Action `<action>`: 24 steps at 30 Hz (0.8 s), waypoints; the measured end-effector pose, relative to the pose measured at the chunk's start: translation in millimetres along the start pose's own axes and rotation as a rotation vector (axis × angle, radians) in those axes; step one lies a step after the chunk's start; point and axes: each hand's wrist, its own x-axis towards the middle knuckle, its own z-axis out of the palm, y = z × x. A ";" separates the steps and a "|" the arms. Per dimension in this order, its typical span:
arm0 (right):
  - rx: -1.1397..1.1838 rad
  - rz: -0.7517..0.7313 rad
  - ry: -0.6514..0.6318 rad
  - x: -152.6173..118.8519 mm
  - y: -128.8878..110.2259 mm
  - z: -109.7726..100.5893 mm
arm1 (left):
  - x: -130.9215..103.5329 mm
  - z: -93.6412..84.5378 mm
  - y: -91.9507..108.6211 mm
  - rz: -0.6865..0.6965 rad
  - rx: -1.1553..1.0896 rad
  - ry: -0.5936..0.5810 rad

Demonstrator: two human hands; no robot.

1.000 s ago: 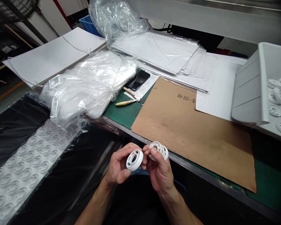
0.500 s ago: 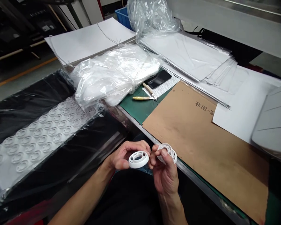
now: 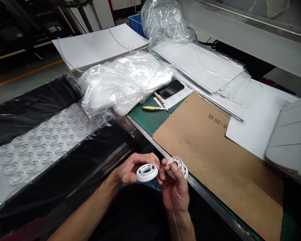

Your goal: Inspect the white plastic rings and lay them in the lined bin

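Between the thumb and fingers of my left hand (image 3: 132, 167) is a white plastic ring (image 3: 147, 173), tilted so its slotted top shows. My right hand (image 3: 175, 187) is closed on white ring parts (image 3: 178, 166), which look like two overlapping pieces. The fingertips of both hands are close together, in front of the table's metal edge. To the left, many similar white rings (image 3: 41, 149) lie in rows on a sheet over black plastic.
Brown cardboard (image 3: 215, 160) lies on the green tabletop (image 3: 146, 122). Beyond are pliers (image 3: 153, 108), a phone (image 3: 172, 88), a clear plastic bag (image 3: 125, 80) and stacked white sheets (image 3: 200, 67). A blue crate (image 3: 136, 25) stands behind.
The camera view has shifted slightly, so the table and bags appear a little lower. Both hands keep hold of their white parts with almost the same pose.
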 end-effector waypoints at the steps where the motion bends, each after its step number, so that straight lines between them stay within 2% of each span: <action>1: -0.001 -0.002 -0.001 -0.2 0.1 0.2 | -0.4 -0.2 -0.2 0.003 -0.002 -0.001; 24: -0.023 -0.001 0.000 -2.2 1.0 4.9 | -4.6 -1.8 0.0 0.013 -0.010 0.014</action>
